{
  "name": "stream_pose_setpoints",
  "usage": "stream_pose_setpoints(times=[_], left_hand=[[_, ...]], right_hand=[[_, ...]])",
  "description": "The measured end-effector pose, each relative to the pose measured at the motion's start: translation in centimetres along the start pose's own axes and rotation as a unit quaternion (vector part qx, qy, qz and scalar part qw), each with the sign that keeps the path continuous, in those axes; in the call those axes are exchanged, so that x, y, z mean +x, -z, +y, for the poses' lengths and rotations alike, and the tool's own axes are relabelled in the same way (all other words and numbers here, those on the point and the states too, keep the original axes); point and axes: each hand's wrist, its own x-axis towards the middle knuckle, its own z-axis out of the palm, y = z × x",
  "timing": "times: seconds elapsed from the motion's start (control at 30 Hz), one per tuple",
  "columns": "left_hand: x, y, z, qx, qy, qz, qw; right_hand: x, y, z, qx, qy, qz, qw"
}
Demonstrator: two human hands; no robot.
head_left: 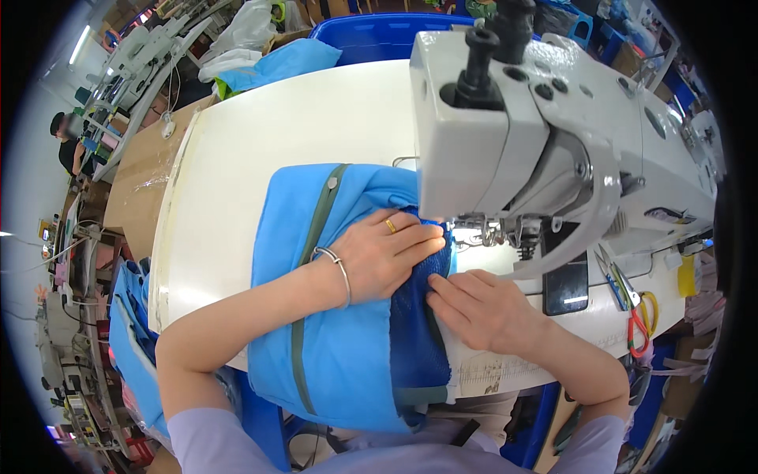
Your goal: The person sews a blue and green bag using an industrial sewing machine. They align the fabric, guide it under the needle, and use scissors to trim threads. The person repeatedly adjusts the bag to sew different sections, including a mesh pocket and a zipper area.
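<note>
A light blue fabric piece (347, 355) with a dark grey-green stripe lies on the white sewing table, its lower end hanging over the front edge. Along its right side runs a dark blue mesh panel (418, 336). My left hand (380, 257) rests on the fabric, fingers stretched toward the mesh beside the sewing machine's lit needle area (485, 229). Just nearer to me, my right hand (488, 312) has its fingers curled, with thumb and forefinger closed at the mesh panel's dark edge. The fabric edge by the presser foot is partly hidden by the machine head.
The white sewing machine (458, 150) overhangs the table's right half. To its front right lie a black phone (565, 284) and scissors (628, 296) with red and yellow handles. A blue bin (371, 39) stands behind the table. Blue fabric pieces (130, 332) hang at left.
</note>
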Motion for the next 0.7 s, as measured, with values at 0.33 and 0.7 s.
stream_pose_setpoints(times=[0.33, 0.7], left_hand=[[0.5, -0.3, -0.8, -0.012, 0.003, -0.001, 1.000], [0.3, -0.9, -1.2, -0.052, 0.037, 0.013, 0.998]], right_hand=[[-0.1, 0.2, 0.6, 0.007, -0.036, -0.035, 0.999], [-0.3, 0.2, 0.9, 0.021, -0.038, -0.005, 0.999]])
